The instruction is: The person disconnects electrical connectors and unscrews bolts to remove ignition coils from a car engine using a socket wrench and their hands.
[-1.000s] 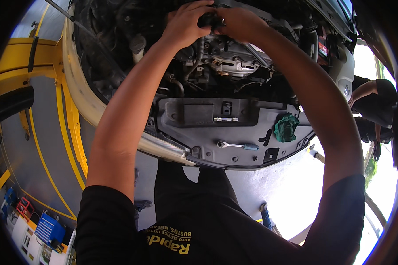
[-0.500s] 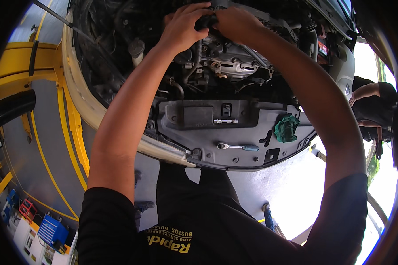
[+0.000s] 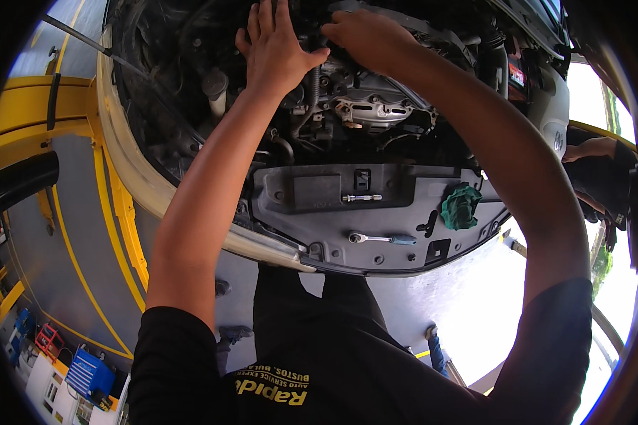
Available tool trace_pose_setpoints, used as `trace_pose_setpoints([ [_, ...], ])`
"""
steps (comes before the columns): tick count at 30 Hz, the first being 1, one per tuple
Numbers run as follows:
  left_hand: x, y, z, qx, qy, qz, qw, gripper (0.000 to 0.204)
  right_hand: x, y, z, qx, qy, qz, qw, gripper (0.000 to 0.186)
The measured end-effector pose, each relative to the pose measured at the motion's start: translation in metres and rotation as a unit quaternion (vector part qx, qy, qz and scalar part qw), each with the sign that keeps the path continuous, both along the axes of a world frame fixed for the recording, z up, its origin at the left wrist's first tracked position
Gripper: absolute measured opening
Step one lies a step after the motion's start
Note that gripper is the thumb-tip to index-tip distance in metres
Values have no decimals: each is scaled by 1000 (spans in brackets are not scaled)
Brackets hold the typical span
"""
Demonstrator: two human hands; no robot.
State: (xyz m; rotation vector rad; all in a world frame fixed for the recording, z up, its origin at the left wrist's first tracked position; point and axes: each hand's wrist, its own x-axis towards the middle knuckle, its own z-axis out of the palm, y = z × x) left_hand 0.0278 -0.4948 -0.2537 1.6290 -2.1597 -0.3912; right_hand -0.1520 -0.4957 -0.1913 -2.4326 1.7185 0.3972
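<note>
Both my arms reach into the open engine bay of a car. My left hand (image 3: 276, 51) is open, fingers spread and thumb out, over dark hoses and parts deep in the bay. To its right my right hand (image 3: 372, 41) has its fingers curled together beside a dark part at the far side; what they hold, if anything, is hidden. Below the hands are a ribbed black hose (image 3: 314, 86) and a silver metal heat shield (image 3: 377, 112) with slots. A ratchet (image 3: 381, 239) with a blue-grey handle lies on the grey plastic cover (image 3: 312, 225) nearer me, with a chrome socket extension (image 3: 362, 197) behind it.
A crumpled green cloth (image 3: 461, 207) lies on the cover's right side. A hood prop rod (image 3: 85, 39) slants in at upper left. Yellow lift parts (image 3: 42, 106) stand left of the car, a blue tool chest (image 3: 90, 371) at lower left. Another person (image 3: 599, 170) stands at the right.
My left hand has come away from the right one, moving left, and its fingers have spread. The right hand has shifted slightly and stays curled at the far parts.
</note>
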Motion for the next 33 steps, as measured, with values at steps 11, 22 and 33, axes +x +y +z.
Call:
trace_pose_setpoints([
  [11,4,1,-22,5,28,44,999,121,-3,-9,-3,-58,-23,110,992,28],
  [22,6,-2,-26,12,23,44,999,122,3,3,7,22,-17,-7,1000,26],
  [33,11,-4,-27,31,15,44,998,126,11,-4,11,-35,-28,-53,998,23],
])
